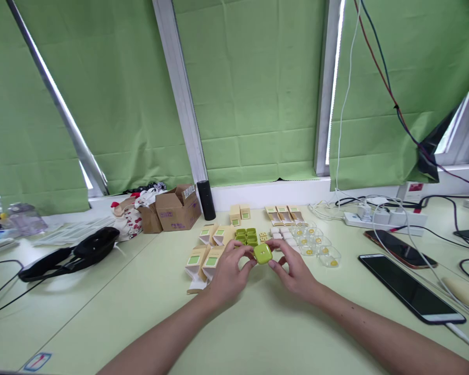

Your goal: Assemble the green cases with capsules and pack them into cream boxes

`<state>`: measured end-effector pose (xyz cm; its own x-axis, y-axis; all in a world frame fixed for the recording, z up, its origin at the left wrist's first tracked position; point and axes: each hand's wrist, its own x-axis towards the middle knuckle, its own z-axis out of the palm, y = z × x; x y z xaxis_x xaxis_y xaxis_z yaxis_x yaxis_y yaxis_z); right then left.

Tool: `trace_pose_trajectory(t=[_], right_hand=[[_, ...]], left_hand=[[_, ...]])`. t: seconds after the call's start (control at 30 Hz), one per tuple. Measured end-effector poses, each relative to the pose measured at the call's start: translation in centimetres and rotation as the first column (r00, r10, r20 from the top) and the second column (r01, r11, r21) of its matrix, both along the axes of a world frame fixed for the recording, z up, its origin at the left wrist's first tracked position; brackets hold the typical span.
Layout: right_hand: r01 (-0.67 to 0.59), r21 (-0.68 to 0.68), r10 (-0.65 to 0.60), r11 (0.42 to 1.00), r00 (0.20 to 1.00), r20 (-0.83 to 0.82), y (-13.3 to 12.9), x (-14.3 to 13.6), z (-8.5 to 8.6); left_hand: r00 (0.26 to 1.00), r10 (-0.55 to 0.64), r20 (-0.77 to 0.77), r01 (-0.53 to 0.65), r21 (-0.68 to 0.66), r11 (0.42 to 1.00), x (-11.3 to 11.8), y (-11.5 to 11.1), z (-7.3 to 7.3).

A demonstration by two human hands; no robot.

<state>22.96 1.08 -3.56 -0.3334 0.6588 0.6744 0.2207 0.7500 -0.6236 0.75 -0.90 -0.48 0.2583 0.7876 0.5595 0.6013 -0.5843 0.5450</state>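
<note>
Between the fingertips of my left hand (232,271) and my right hand (291,265) is a small green rounded-square case (263,253), gripped from both sides above the table. Just behind it sit several green open trays or case halves (246,236), small yellowish pieces (263,236) and white rounded blocks (283,232). To their right lie several clear plastic shells (316,240) with yellow bits inside. Left of my left hand stand several opened kraft boxes (197,260) with green labels. My fingers partly cover the case's edges.
Farther back are more kraft boxes (284,214), a brown carton (178,208) and a black cylinder (206,200). Two phones, one a black phone (410,286), lie right beside cables and a power strip (383,220). A black bag (74,254) lies left.
</note>
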Motion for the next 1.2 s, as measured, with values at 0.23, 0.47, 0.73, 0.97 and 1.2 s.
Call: trace_pose_trajectory(t=[0.23, 0.47, 0.73, 0.97, 1.2], right_hand=[[-0.069, -0.064, 0.066, 0.996, 0.997, -0.047, 0.0, -0.1, 0.1], [-0.073, -0.01, 0.073, 0.997, 0.997, -0.012, 0.0, -0.2, 0.1], [-0.049, 0.051, 0.046, 0.998, 0.997, 0.06, 0.1, -0.1, 0.2], [0.095, 0.192, -0.132, 0.977, 0.973, 0.191, 1.2, 0.4, -0.4], [0.155, 0.246, -0.253, 0.957, 0.859, 0.444, 1.8, 0.4, -1.2]], left_hand=[[0.98, 0.028, -0.195, 0.042, 0.345, 0.937, -0.4, -0.1, 0.1], [0.943, 0.032, -0.332, 0.096, 0.361, 0.928, -0.2, -0.7, 0.4], [0.951, -0.033, -0.306, 0.103, 0.215, 0.971, -0.1, -0.7, 0.4], [0.998, -0.006, -0.058, 0.013, 0.117, 0.993, -0.3, 0.0, 0.3], [0.959, 0.034, 0.28, -0.001, -0.117, 0.993, -0.4, 1.0, 0.2]])
